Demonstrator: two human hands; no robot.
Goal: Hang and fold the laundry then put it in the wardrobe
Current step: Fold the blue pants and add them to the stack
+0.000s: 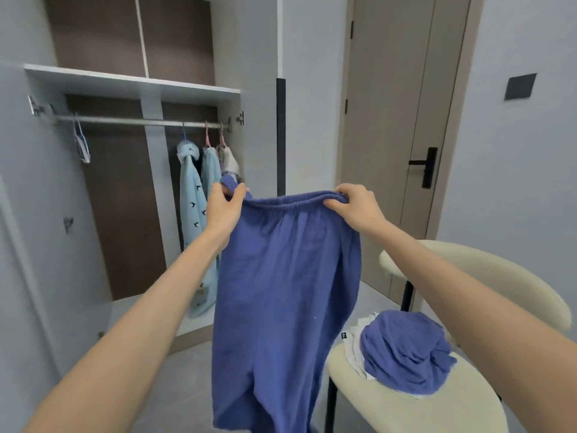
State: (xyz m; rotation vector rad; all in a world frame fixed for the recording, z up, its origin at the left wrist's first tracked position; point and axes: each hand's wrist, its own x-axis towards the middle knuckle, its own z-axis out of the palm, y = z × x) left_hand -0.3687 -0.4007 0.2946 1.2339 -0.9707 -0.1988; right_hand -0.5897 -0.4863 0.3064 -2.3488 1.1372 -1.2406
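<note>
You hold the blue trousers (287, 276) up before the open wardrobe (131, 85), your left hand (223, 210) and right hand (359, 207) pinched shut on the waistband ends. They look light, soft and floppy; grip that gathered band, not the legs.

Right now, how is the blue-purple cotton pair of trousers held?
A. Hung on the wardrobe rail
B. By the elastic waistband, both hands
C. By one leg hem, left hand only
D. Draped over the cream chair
B: the left hand and right hand each pinch an end of the blue-purple trousers' elastic waistband, legs hanging down.
</note>
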